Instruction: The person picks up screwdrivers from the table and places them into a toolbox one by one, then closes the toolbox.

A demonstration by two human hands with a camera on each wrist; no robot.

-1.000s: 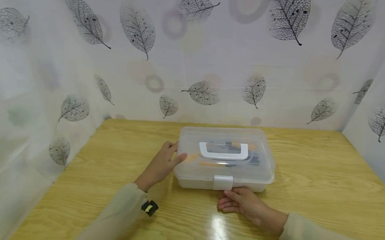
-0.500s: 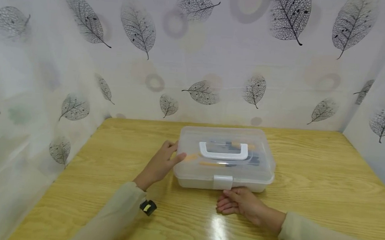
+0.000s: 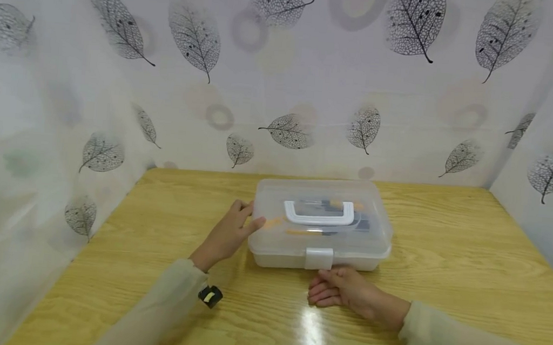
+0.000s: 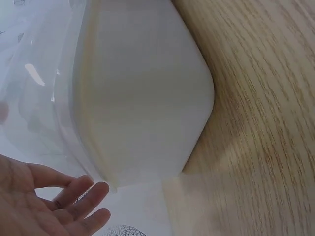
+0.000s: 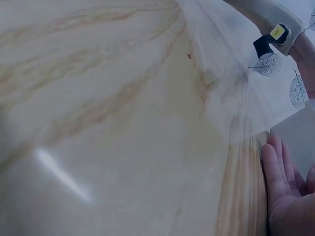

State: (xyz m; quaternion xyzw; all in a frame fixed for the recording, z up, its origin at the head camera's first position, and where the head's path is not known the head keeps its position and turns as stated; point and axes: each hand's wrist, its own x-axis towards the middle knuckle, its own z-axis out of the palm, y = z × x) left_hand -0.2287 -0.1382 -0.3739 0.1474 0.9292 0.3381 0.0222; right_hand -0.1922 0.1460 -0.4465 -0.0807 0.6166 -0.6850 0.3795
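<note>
A plastic storage box (image 3: 279, 260) with a clear lid and a white carry handle (image 3: 319, 219) stands on the table, its white front latch (image 3: 319, 258) down over the lid edge. My left hand (image 3: 225, 236) rests at the box's left end, thumb over the lid's edge. In the left wrist view, its loosely bent fingers (image 4: 88, 199) are right at the lid's rim. My right hand (image 3: 352, 292) lies palm-side toward the left, low against the box front just below the latch. Its fingers (image 5: 274, 164) are extended and relaxed along the table.
Orange and dark items (image 3: 303, 232) show blurred through the lid. The wood-grain table (image 3: 446, 251) reaches back to a leaf-print curtain (image 3: 313, 78), which also hangs along the left and right sides. A dark wrist-camera strap (image 3: 210, 296) sits at the left sleeve.
</note>
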